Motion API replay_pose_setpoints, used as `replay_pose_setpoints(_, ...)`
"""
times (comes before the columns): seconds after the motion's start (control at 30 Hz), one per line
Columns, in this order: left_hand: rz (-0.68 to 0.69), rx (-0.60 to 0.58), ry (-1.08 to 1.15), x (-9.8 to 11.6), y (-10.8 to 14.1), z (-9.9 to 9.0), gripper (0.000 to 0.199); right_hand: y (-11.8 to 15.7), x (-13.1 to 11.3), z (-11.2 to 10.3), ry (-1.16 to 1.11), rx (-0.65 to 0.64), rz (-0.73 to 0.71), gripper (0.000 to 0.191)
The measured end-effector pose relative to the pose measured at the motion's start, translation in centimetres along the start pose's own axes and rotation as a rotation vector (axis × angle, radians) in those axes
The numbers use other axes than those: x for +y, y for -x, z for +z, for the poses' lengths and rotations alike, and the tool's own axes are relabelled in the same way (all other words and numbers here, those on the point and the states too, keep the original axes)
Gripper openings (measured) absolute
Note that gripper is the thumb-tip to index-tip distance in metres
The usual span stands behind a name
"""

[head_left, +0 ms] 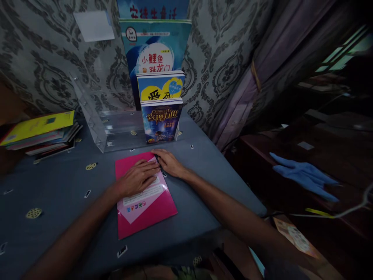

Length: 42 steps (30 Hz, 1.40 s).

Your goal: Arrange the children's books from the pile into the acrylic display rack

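Observation:
A pink book (163, 204), back cover up, lies slightly turned on the cloth-covered table. My left hand (139, 178) rests flat on its cover, fingers together and stretched toward the right edge, hiding part of the printed text. At the book's upper right corner is my right hand (169, 163), fingers extended along the top edge and touching it; its fingertips are partly hard to make out. Just beyond the hands, a clear acrylic rack (92, 120) holds upright books in its right column, the front one a dark blue book (161, 123).
Behind that stand a yellow book (145, 89) and a teal book (180, 42). A book stack (43, 128) lies at the left. Blue gloves (303, 177) rest on a dark surface at the right. The table's right edge (244, 186) drops off beside my right forearm.

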<state>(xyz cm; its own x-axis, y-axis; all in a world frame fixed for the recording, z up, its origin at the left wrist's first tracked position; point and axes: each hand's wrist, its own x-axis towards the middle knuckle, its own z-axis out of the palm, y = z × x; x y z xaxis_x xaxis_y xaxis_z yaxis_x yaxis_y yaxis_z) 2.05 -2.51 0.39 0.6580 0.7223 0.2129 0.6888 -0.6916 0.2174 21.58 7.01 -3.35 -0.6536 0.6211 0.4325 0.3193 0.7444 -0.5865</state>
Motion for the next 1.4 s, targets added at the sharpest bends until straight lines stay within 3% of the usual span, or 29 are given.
replay_pose_setpoints(0.47,0.006,0.018,0.044,0.0,0.1,0.1,0.042,0.9,-0.9,-0.4,-0.005,0.017,0.041,0.051)
replay_pose_setpoints(0.93,0.027,0.025,0.047,0.0,0.2,0.0,0.041,4.2,-3.4,-1.3,-0.066,0.036,0.005,0.051)
replay_pose_setpoints(1.4,0.034,0.049,-0.003,-0.1,0.4,0.5,0.045,4.2,-3.5,-1.5,-0.07,0.023,0.028,0.054)
